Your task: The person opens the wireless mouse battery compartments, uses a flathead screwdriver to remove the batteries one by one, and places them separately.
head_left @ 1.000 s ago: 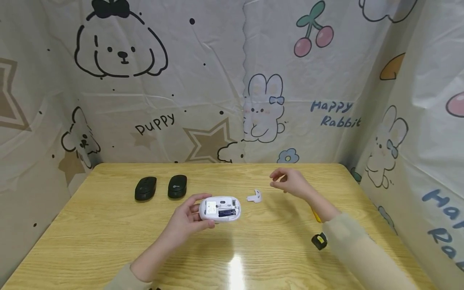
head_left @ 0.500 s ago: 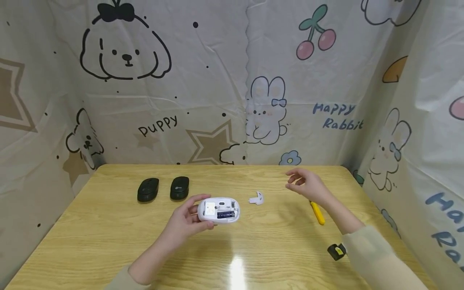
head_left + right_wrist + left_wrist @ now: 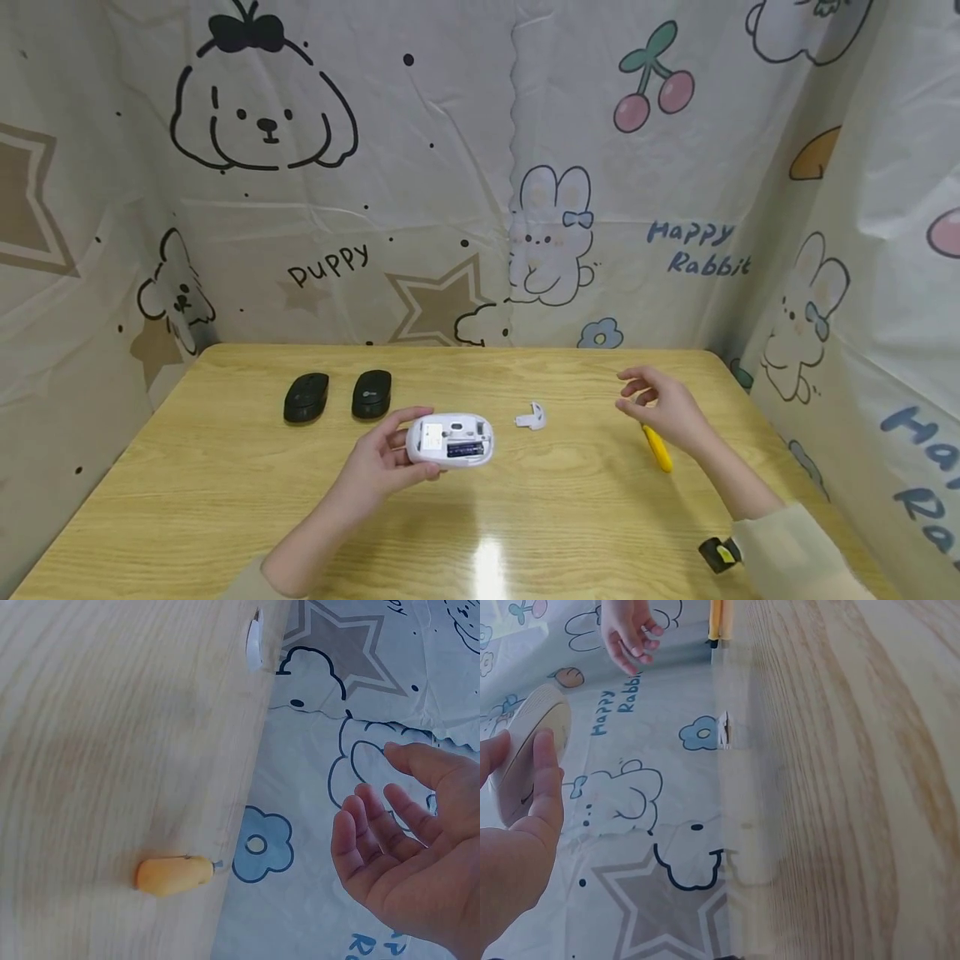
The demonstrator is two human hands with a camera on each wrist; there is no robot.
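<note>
A white computer mouse (image 3: 438,427) is gripped in my left hand (image 3: 375,461), thumb below and fingers above, its underside facing me. A dark battery (image 3: 466,450) lies in its uncovered compartment. To the mouse's right, on the table, is its white battery cover (image 3: 532,416). My right hand (image 3: 664,410) hovers above the table with loosely bent fingers and nothing in them. Beneath and just beside it lies a yellow-handled tool (image 3: 657,448); the right wrist view shows a thin metal tip on the yellow handle (image 3: 174,875).
Two black computer mice (image 3: 306,397) rest at the back left of the wooden table (image 3: 225,500). A small black and yellow object (image 3: 718,554) sits by the right sleeve, partly hidden by it. Printed fabric (image 3: 450,208) walls the back and sides.
My right hand has moved right, away from the battery cover and towards the yellow-handled tool. The black and yellow object has shifted right and nearer, beside the sleeve. My left hand keeps the mouse.
</note>
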